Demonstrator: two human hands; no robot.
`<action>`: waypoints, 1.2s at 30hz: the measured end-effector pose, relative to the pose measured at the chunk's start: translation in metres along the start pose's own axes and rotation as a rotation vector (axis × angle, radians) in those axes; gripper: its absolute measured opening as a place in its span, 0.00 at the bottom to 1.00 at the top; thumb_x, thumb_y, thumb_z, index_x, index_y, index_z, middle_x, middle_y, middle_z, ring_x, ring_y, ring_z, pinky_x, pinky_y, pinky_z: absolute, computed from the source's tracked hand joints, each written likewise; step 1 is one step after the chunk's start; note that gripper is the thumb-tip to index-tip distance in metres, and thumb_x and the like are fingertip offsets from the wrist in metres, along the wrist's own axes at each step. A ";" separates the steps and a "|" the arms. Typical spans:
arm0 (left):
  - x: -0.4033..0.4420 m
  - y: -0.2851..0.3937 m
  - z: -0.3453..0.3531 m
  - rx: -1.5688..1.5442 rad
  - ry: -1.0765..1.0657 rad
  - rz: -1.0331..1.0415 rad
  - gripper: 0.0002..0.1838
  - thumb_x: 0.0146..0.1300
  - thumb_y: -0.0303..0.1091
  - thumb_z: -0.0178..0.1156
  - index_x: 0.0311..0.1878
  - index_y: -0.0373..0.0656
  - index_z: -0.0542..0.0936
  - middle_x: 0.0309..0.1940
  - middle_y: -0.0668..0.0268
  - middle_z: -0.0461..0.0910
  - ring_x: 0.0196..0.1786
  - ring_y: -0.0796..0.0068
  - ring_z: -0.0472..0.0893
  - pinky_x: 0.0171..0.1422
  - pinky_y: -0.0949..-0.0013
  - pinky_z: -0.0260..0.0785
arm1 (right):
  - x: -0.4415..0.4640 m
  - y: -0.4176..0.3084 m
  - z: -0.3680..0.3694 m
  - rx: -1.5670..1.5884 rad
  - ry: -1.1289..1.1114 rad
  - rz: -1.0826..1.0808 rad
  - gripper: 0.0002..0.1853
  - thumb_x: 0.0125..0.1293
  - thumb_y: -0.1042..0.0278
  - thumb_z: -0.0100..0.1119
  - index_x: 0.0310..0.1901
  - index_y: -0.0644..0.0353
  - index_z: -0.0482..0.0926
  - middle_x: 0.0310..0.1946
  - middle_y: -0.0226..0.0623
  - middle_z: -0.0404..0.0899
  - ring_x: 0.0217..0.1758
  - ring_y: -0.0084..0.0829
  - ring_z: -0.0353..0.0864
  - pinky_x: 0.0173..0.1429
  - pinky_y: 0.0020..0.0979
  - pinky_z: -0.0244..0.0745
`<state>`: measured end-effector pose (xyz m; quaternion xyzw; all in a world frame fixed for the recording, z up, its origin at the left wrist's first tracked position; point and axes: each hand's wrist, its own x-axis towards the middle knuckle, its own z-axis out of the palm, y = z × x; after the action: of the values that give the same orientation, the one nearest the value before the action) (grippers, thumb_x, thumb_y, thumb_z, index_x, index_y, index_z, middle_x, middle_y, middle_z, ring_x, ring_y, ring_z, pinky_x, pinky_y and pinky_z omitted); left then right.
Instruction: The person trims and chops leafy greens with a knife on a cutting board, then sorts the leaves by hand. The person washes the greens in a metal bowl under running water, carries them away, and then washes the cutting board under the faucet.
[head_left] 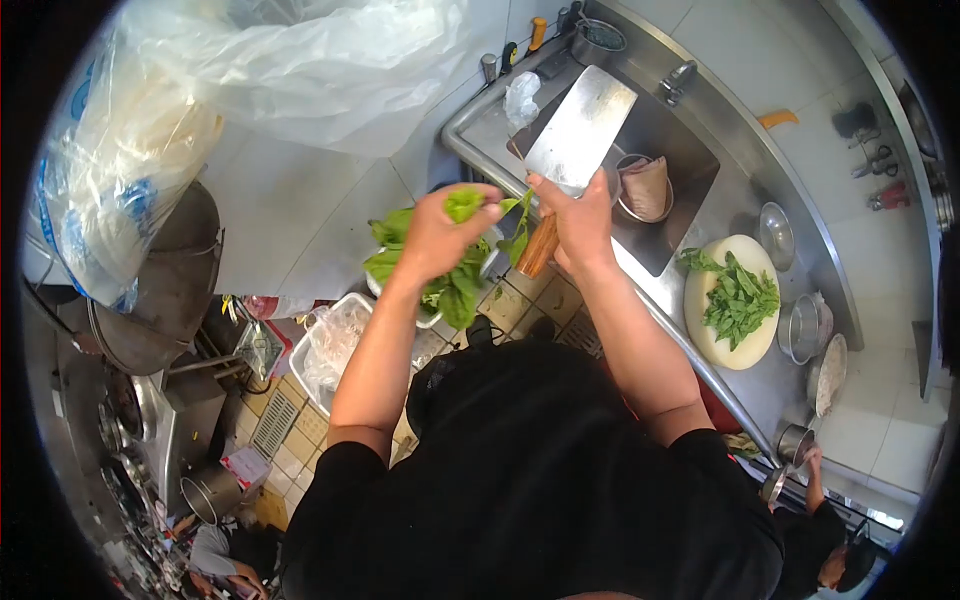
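Note:
A broad-bladed cleaver with a wooden handle is gripped in my right hand, its blade pointing up over the edge of the sink. My left hand is closed around some green leaves, just left of the cleaver. A thin leafy stem shows between the two hands. Below my left hand, more leafy greens fill a container whose rim is mostly hidden. On the counter to the right, chopped greens lie on a round white board.
The sink holds a bowl with a folded brownish item. Metal bowls stand beyond the board. Plastic bags hang at upper left. A white basket is below. Other people appear at both lower corners.

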<state>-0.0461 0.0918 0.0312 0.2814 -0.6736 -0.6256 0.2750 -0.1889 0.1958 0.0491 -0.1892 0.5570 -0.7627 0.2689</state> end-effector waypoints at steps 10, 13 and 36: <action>-0.002 -0.027 -0.015 -0.025 -0.138 -0.147 0.07 0.61 0.33 0.65 0.36 0.39 0.81 0.27 0.70 0.82 0.26 0.83 0.73 0.32 0.76 0.66 | -0.009 0.015 0.009 0.011 -0.006 0.048 0.23 0.58 0.81 0.66 0.50 0.59 0.65 0.40 0.35 0.77 0.32 0.21 0.77 0.28 0.22 0.67; 0.009 -0.052 -0.053 0.384 0.017 -0.144 0.07 0.60 0.32 0.65 0.36 0.38 0.83 0.27 0.71 0.82 0.26 0.83 0.73 0.32 0.75 0.67 | -0.007 0.016 -0.008 -0.107 0.043 -0.003 0.21 0.63 0.74 0.63 0.54 0.60 0.65 0.40 0.38 0.79 0.35 0.24 0.82 0.26 0.22 0.65; 0.083 0.025 0.057 -0.143 -0.489 -0.243 0.12 0.67 0.39 0.62 0.33 0.44 0.73 0.24 0.69 0.71 0.23 0.81 0.68 0.29 0.75 0.62 | -0.234 -0.025 -0.336 -0.451 0.793 0.152 0.13 0.67 0.76 0.50 0.53 0.60 0.72 0.38 0.34 0.82 0.30 0.22 0.83 0.27 0.20 0.71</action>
<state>-0.1450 0.0726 0.0534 0.1806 -0.6354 -0.7493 0.0467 -0.2080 0.5980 -0.0279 0.1050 0.7811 -0.6140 0.0425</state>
